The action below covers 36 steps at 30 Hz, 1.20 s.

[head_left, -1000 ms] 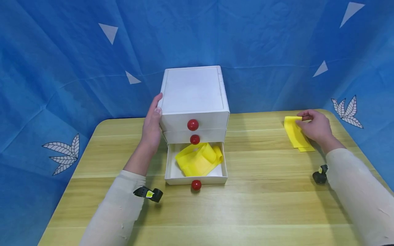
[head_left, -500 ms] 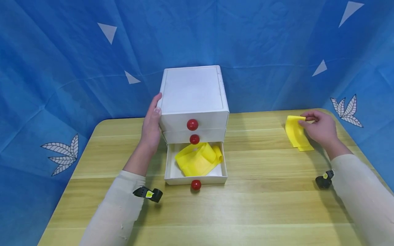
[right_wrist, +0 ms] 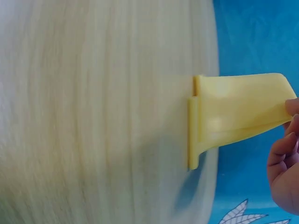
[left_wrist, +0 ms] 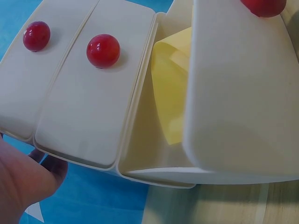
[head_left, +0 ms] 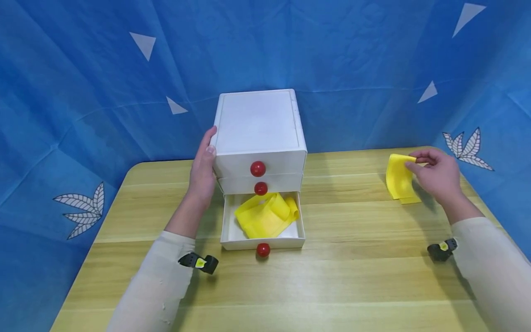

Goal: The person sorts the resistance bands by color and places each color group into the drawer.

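A white drawer cabinet (head_left: 257, 122) with red knobs stands at the back of the table. Its bottom drawer (head_left: 262, 243) is pulled out, with a loosely bundled yellow band (head_left: 265, 221) inside. My left hand (head_left: 203, 173) rests against the cabinet's left side, the thumb by its front edge; some fingers hide behind the cabinet in the left wrist view. Far to the right, my right hand (head_left: 439, 175) pinches the top end of a folded yellow band (head_left: 399, 177) between thumb and fingers. That band hangs from the fingertips, its lower folded end at the tabletop.
The wooden table (head_left: 352, 272) reaches back to a blue curtain (head_left: 352, 55) with white triangles and leaf prints. Two upper drawers of the cabinet, with red knobs (left_wrist: 103, 51), are closed. A small black camera (head_left: 441, 250) sits at each wrist.
My right hand has moved slightly right, drawing up the top of the folded band, which now stands steeper. My left hand stays against the cabinet, and the drawer has not moved.
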Each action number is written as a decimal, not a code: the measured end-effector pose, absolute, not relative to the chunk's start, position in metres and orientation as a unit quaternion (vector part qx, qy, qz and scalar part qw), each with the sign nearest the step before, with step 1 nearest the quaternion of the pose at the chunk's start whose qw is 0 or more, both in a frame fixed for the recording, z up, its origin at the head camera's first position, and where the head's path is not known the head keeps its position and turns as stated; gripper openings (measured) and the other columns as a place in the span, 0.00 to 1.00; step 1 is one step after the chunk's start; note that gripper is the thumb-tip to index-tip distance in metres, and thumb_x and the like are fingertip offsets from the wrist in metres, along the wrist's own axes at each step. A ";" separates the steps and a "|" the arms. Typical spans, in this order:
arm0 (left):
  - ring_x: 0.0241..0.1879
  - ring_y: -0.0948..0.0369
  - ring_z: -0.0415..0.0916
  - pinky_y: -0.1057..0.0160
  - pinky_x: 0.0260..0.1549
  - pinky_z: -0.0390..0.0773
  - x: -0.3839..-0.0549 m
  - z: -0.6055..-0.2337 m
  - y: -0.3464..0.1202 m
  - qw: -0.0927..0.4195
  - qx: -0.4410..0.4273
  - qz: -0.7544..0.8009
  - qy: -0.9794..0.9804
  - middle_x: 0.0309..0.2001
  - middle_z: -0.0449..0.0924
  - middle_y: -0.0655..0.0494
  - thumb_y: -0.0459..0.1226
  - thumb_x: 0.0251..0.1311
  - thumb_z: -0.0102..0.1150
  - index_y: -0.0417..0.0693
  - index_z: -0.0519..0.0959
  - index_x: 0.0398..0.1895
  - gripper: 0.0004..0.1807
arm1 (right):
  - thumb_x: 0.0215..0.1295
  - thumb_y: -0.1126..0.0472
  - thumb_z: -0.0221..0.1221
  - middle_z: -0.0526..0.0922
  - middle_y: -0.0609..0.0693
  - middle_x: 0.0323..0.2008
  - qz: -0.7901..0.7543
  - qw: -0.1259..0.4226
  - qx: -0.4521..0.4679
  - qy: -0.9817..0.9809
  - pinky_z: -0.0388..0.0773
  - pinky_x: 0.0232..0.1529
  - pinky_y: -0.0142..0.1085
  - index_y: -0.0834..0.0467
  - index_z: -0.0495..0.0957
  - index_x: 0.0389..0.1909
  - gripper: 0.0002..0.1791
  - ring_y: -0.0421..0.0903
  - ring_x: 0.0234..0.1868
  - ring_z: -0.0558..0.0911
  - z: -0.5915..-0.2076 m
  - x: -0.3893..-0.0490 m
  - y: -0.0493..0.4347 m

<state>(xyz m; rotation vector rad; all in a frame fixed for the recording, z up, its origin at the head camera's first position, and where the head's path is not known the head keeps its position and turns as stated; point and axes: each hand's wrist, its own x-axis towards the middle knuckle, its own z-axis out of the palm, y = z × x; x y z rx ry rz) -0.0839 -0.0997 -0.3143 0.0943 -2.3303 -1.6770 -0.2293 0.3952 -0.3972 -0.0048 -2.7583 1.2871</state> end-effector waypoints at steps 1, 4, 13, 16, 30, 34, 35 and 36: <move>0.74 0.59 0.47 0.37 0.66 0.54 -0.084 -0.314 -0.100 0.133 0.034 -0.579 -0.804 0.77 0.48 0.68 0.58 0.76 0.31 0.76 0.49 0.79 0.30 | 0.68 0.45 0.61 0.76 0.48 0.42 0.428 0.050 -0.003 -0.902 0.69 0.28 0.30 0.60 0.77 0.53 0.24 0.47 0.36 0.70 -0.395 -0.227 0.395; 0.74 0.59 0.47 0.36 0.66 0.54 -0.083 -0.314 -0.099 0.132 0.035 -0.580 -0.803 0.77 0.48 0.68 0.59 0.75 0.31 0.76 0.50 0.78 0.30 | 0.67 0.45 0.62 0.77 0.42 0.39 0.438 0.055 -0.007 -0.897 0.69 0.28 0.30 0.60 0.78 0.52 0.24 0.46 0.35 0.70 -0.391 -0.223 0.394; 0.74 0.60 0.46 0.37 0.66 0.53 -0.084 -0.313 -0.099 0.137 0.027 -0.581 -0.802 0.77 0.48 0.68 0.58 0.76 0.31 0.75 0.50 0.79 0.30 | 0.67 0.46 0.62 0.76 0.44 0.40 0.458 0.048 -0.025 -0.887 0.69 0.25 0.28 0.59 0.77 0.52 0.22 0.46 0.36 0.68 -0.378 -0.209 0.391; 0.74 0.60 0.46 0.37 0.66 0.52 -0.083 -0.313 -0.100 0.138 0.024 -0.580 -0.802 0.77 0.48 0.68 0.59 0.75 0.31 0.75 0.50 0.79 0.30 | 0.67 0.48 0.63 0.75 0.44 0.41 0.470 0.047 -0.027 -0.881 0.69 0.26 0.27 0.58 0.78 0.52 0.21 0.45 0.37 0.68 -0.374 -0.205 0.390; 0.74 0.60 0.46 0.37 0.67 0.52 -0.083 -0.313 -0.100 0.140 0.020 -0.579 -0.803 0.77 0.48 0.68 0.59 0.75 0.31 0.74 0.50 0.79 0.30 | 0.66 0.50 0.65 0.75 0.44 0.41 0.499 0.059 -0.038 -0.864 0.71 0.27 0.23 0.55 0.79 0.51 0.17 0.43 0.37 0.70 -0.353 -0.187 0.377; 0.74 0.60 0.47 0.37 0.66 0.53 -0.083 -0.313 -0.100 0.138 0.024 -0.580 -0.803 0.76 0.48 0.68 0.58 0.76 0.31 0.75 0.50 0.79 0.30 | 0.66 0.53 0.65 0.75 0.44 0.41 0.517 0.060 -0.036 -0.853 0.74 0.29 0.22 0.56 0.80 0.52 0.17 0.42 0.38 0.73 -0.347 -0.182 0.372; 0.74 0.60 0.47 0.37 0.66 0.53 -0.083 -0.313 -0.100 0.137 0.025 -0.580 -0.803 0.77 0.48 0.68 0.58 0.76 0.31 0.75 0.50 0.79 0.30 | 0.66 0.53 0.66 0.75 0.45 0.41 0.522 0.060 -0.036 -0.850 0.74 0.29 0.22 0.56 0.80 0.52 0.17 0.41 0.38 0.73 -0.346 -0.180 0.370; 0.74 0.60 0.47 0.37 0.66 0.53 -0.083 -0.313 -0.100 0.136 0.026 -0.580 -0.803 0.77 0.48 0.68 0.58 0.76 0.31 0.75 0.50 0.79 0.30 | 0.66 0.54 0.66 0.75 0.44 0.40 0.526 0.061 -0.036 -0.847 0.74 0.30 0.22 0.56 0.80 0.52 0.17 0.41 0.38 0.74 -0.345 -0.179 0.369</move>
